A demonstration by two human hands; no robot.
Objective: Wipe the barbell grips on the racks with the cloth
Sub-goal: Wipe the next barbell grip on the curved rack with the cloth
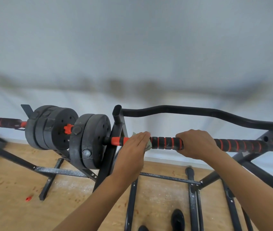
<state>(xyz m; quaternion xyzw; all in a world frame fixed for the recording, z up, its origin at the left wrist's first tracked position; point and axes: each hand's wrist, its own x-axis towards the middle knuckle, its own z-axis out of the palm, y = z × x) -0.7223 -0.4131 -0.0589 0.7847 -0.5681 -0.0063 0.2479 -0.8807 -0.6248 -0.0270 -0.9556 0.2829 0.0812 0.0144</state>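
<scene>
Beside black weight plates (pixel 92 140), pale green cloth (pixel 148 146) being pressed onto black-and-orange barbell grip (pixel 165 142) by flat-fingered left hand (pixel 132 147); grip being clasped by curled right hand (pixel 197 144), probably for steadying.

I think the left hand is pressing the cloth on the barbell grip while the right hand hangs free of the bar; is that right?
Not quite. The right hand does not hang free: its fingers are curled round the barbell grip. The rest holds in the head view: the left hand presses the cloth on that grip with straight fingers.
</scene>
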